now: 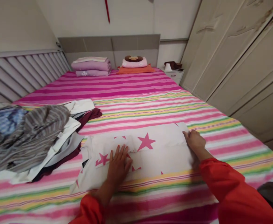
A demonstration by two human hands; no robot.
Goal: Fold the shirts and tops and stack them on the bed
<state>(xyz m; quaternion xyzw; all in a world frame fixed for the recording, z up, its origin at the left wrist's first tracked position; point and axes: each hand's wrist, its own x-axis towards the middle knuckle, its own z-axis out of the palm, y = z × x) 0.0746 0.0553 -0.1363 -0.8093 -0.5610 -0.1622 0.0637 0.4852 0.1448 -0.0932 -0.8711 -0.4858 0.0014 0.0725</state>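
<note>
A white shirt with pink stars (159, 152) lies partly folded on the striped bedsheet (136, 109), its neck end toward the left. My left hand (119, 163) rests flat on the shirt near its left part, fingers spread. At the shirt's far right edge, my right hand (195, 140) pinches the fabric between thumb and fingers. Both of my arms wear red sleeves. Part of the shirt's near side is hidden behind my left hand.
A heap of clothes (40, 133) lies on the left of the bed. Folded purple bedding (91, 66) and an orange pillow (136, 69) sit by the headboard (136, 46). A white railing (29, 71) runs along the left; wardrobes (234, 59) stand at right beside a nightstand (173, 74).
</note>
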